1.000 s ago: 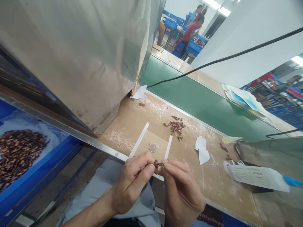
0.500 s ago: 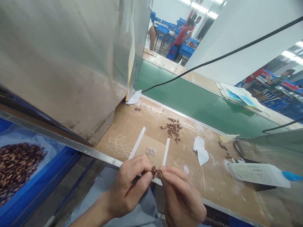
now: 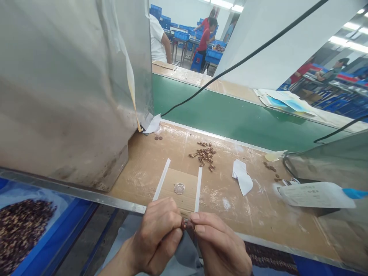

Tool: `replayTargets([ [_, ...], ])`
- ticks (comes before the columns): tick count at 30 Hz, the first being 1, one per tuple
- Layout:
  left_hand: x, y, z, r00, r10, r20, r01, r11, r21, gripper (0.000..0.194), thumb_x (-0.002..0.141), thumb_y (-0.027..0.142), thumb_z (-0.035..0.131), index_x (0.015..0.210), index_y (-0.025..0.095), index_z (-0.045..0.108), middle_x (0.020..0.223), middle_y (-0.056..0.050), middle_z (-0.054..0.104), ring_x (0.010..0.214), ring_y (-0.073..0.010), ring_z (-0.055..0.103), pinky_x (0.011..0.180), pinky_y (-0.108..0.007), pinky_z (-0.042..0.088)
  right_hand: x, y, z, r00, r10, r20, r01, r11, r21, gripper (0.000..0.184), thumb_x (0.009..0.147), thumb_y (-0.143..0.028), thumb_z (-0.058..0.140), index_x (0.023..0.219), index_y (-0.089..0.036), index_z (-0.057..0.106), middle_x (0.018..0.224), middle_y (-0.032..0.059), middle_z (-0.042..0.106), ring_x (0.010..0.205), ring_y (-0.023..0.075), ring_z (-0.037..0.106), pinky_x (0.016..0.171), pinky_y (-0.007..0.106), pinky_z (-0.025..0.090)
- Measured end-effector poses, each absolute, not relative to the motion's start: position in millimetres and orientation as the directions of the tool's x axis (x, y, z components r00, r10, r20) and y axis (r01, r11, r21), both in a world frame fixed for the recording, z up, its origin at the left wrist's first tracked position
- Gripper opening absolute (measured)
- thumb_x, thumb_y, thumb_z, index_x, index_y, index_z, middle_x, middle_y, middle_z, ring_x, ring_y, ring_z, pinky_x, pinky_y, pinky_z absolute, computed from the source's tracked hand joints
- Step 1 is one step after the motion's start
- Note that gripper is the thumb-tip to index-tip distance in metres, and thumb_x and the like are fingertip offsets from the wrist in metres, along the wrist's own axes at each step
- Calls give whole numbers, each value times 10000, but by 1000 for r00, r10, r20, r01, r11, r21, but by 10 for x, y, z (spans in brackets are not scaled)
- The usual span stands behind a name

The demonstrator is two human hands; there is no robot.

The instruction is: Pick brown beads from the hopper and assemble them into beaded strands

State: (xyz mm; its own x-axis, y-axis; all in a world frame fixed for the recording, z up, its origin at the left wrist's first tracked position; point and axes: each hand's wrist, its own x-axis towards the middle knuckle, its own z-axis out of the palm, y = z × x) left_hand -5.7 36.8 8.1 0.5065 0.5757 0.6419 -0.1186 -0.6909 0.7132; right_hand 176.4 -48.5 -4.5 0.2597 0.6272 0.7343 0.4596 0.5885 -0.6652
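My left hand (image 3: 159,232) is closed, pinching a small shiny reddish-brown piece (image 3: 183,223) at its fingertips. My right hand (image 3: 220,239) pinches a small dull brown piece (image 3: 190,225) right beside it. The two pieces meet or nearly meet at the bench's front edge; fingers cover much of both. Just beyond the hands, a small clear round dish (image 3: 179,188) sits on cardboard between two white strips (image 3: 161,179). Farther back lies a loose heap of glossy brown pieces (image 3: 205,155).
A large metal housing (image 3: 66,96) walls off the left. On the bench are a white face mask (image 3: 242,177), brown discs (image 3: 158,138) and a white bottle with a blue tip (image 3: 316,194). A blue crate (image 3: 54,234) of brown pieces stands lower left. People work in the background.
The camera view has shifted, so the bench and background sit farther left. Both hands appear slightly lower in view and stay together at the fingertips, still pinching the small brown pieces.
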Motion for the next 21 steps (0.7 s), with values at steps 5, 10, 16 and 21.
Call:
replayTargets([
  [5, 7, 373, 55, 524, 574, 630, -149, -666, 731, 219, 1234, 272, 467, 1107, 268, 645, 776, -26, 627, 678, -226, 607, 699, -393, 421, 1752, -494, -78, 326, 631, 704, 408, 578, -706, 218, 1120, -136, 912, 1270, -294, 910, 1184, 55, 940, 879, 261, 935, 728, 365, 821],
  [10, 52, 402, 82, 572, 534, 623, -126, -693, 710, 180, 1207, 210, 480, 1123, 257, 632, 794, -27, 629, 684, -221, 596, 685, -391, 423, 1816, -503, -91, 318, 621, 717, 399, 598, -695, 179, 1160, -150, 873, 1277, -283, 898, 1186, 55, 938, 877, 243, 933, 734, 348, 819],
  [16, 171, 424, 124, 628, 483, 610, -139, -701, 699, 154, 1121, 117, 536, 1083, 254, 595, 800, -17, 607, 679, -215, 576, 677, -385, 397, 1964, -555, -82, 295, 636, 713, 403, 594, -696, 262, 1166, -109, 843, 1350, -292, 876, 1217, 58, 933, 931, 243, 936, 768, 354, 824],
  [21, 262, 392, -5, 649, 470, 598, -151, -691, 707, 171, 1162, 143, 466, 1097, 245, 587, 832, -28, 618, 707, -221, 576, 703, -395, 382, 2080, -641, -98, 307, 659, 687, 348, 594, -725, 311, 1167, -57, 811, 1382, -273, 873, 1245, 70, 925, 1004, 237, 929, 814, 344, 816],
])
